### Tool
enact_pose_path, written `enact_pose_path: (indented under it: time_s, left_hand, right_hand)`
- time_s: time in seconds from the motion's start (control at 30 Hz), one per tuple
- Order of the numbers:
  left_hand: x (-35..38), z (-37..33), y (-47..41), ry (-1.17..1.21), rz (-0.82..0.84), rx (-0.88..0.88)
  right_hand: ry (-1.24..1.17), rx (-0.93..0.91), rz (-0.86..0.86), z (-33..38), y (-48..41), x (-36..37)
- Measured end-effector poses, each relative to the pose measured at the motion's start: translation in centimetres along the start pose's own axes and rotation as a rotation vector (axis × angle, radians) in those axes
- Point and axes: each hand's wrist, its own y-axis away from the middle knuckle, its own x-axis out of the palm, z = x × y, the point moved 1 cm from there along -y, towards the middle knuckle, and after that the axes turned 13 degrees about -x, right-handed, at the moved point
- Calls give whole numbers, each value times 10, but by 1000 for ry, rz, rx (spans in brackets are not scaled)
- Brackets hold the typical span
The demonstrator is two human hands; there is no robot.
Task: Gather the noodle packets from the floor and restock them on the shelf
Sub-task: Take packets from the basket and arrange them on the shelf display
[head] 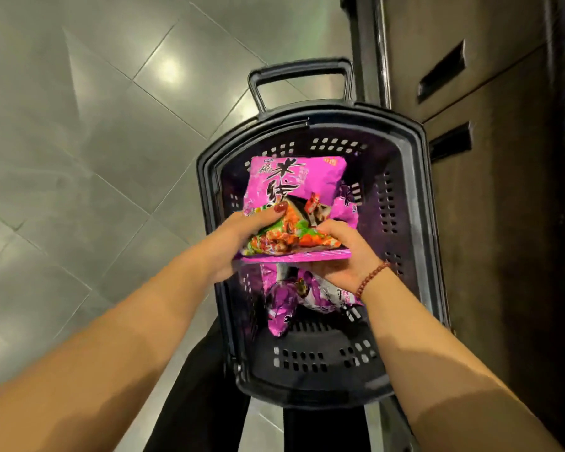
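Observation:
A bright pink noodle packet (291,187) with black lettering is held flat over a black plastic basket (418,223). My left hand (242,236) grips its near left corner, thumb on top. My right hand (343,256) grips its near right edge from beneath, fingers curled over the front; a bead bracelet is on that wrist. A second pink packet appears stacked just under the held one. More pink packets (287,298) lie in the basket below my hands, partly hidden.
The basket stands on a grey tiled floor (79,141), its pull handle (300,76) raised at the far side. A dark cabinet with slot handles (470,93) rises directly right of the basket. My dark trouser legs are below the basket.

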Motion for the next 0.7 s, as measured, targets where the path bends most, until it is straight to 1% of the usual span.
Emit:
enact_pose_path:
  time_s: [0.07, 0.17, 0.23, 0.33, 0.4, 0.43, 0.47, 0.6, 0.63, 0.7]
  left_hand:
    - [-8, -2, -6, 3, -32, -6]
    - [-20, -2, -16, -40, -138, -14]
    - [-27, 1, -24, -63, -178, -12]
    - [-27, 6, -33, -85, -200, 44]
    - [-24, 11, -38, -108, -230, 89]
    - [-23, 13, -41, -121, -247, 111]
    - [-22, 15, -44, -136, -263, 137]
    - [-21, 20, -50, -142, -307, 232]
    - [-21, 21, -51, -133, -308, 253]
    - [-21, 24, -54, -145, -300, 286]
  right_hand:
    - [104, -50, -24, -5, -7, -3]
    - [306, -190, -138, -19, -20, -28]
    - [355, -221, -281, -31, -26, -53]
    - [381, -202, -591, -51, -31, -97]
    - [423, -188, -733, -63, -33, -119]
    - [439, -186, -770, -69, -35, -129]
    - [449, -199, -782, -74, -40, -137]
    - [527, -324, -726, -86, -66, -158]
    - [583, -322, -709, -88, -75, -163]
    - [781, -253, -625, -92, -91, -172]
